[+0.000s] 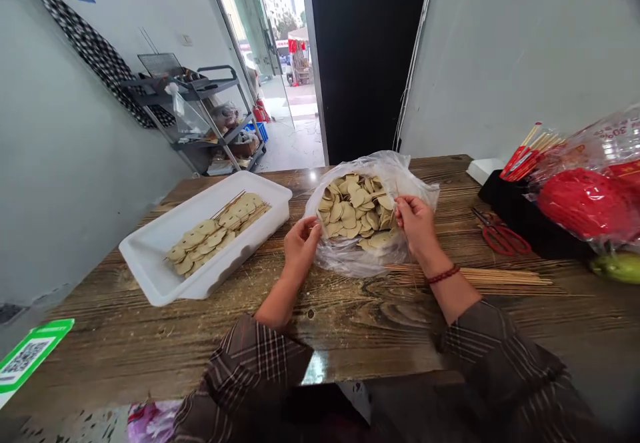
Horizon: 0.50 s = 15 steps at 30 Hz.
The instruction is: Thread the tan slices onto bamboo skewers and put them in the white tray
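In the frame's centre, a clear crumpled plastic bag [340,261] of flat beige rounded pieces [353,209] sits on the brown wood-grain surface [360,326]. The left hand [301,246] and right hand [416,224] each have the grip clamped on its rim; a white rectangular plastic tub [263,237] stands left of centre.

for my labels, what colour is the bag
The bag is clear, slightly whitish, in the head view.

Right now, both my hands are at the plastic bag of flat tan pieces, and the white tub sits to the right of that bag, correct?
Not quite. The head view shows the white tub to the left of the plastic bag. Your left hand and right hand are both at the bag.
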Tool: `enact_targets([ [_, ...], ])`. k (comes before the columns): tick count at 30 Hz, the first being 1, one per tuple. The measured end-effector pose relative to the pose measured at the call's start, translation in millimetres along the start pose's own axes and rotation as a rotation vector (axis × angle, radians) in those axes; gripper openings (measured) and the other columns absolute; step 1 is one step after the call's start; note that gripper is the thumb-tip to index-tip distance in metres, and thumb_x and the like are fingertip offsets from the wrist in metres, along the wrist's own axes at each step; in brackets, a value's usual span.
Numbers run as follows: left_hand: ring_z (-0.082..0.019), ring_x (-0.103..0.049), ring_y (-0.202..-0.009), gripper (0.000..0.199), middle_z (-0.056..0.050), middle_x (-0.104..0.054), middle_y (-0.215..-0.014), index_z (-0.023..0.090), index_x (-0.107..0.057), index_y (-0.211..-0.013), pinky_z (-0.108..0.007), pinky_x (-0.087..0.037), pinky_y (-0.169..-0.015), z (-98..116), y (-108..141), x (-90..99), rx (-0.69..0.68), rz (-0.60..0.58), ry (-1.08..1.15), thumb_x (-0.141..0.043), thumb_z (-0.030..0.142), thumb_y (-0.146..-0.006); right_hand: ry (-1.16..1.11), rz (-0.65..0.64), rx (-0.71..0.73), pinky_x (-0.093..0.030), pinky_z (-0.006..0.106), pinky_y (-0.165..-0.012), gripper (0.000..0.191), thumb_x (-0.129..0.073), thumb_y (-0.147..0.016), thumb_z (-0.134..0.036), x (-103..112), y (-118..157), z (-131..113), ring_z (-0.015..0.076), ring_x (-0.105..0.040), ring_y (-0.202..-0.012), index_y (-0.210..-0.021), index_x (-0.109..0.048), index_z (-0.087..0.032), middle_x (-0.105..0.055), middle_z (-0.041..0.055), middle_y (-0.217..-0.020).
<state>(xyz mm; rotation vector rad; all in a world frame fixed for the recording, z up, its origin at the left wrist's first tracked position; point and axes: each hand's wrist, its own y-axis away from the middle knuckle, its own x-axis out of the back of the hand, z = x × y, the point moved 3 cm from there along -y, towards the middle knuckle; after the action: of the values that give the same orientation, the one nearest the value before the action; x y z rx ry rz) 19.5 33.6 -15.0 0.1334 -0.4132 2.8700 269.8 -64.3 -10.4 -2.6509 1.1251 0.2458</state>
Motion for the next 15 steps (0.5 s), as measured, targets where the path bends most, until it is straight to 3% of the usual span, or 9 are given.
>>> enact_targets([
  [3,-0.019,-0.064,-0.087,0.03,-0.008,-0.068,-0.1,0.018,-0.066,-0.106,-0.032,-0.052,-0.077,11,-16,-0.9,-0.229,0.068,-0.291,-0.063,0.036,-0.082,-0.028,-0.002,0.006,-0.03,0.018,-0.041,0.031,-0.067,-0.073,-0.044,-3,2,-2,0.0062,-0.041,-0.046,-0.086,-0.061,-0.017,-0.053,-0.0074,-0.058],
  [7,-0.027,-0.059,-0.108,0.034,-0.014,-0.064,-0.114,0.015,-0.064,-0.113,-0.04,-0.047,-0.095,38,-60,-33.2,-0.405,-0.052,-0.637,-0.06,0.031,-0.083,-0.08,0.012,0.005,-0.03,0.019,-0.041,0.03,-0.066,-0.074,-0.046,-5,4,-3,0.0067,-0.039,-0.044,-0.086,-0.059,-0.018,-0.052,-0.0081,-0.056],
  [12,-0.031,-0.049,-0.128,0.05,-0.018,-0.053,-0.137,0.011,-0.056,-0.128,-0.042,-0.035,-0.111,55,-123,-79.2,-0.364,-0.177,-1.003,-0.058,0.026,-0.081,0.011,-0.018,0.004,-0.033,0.023,-0.042,0.029,-0.06,-0.079,-0.048,-10,6,6,0.0089,-0.042,-0.043,-0.084,-0.058,-0.02,-0.053,-0.0066,-0.056],
  [15,-0.032,-0.048,-0.129,0.055,-0.02,-0.052,-0.138,0.009,-0.054,-0.131,-0.041,-0.036,-0.108,48,-146,-89.0,-0.244,-0.196,-0.995,-0.061,0.025,-0.078,0.015,-0.028,0.004,-0.033,0.024,-0.041,0.029,-0.058,-0.081,-0.049,-13,6,10,0.0099,-0.042,-0.043,-0.084,-0.058,-0.021,-0.054,-0.0057,-0.057],
])
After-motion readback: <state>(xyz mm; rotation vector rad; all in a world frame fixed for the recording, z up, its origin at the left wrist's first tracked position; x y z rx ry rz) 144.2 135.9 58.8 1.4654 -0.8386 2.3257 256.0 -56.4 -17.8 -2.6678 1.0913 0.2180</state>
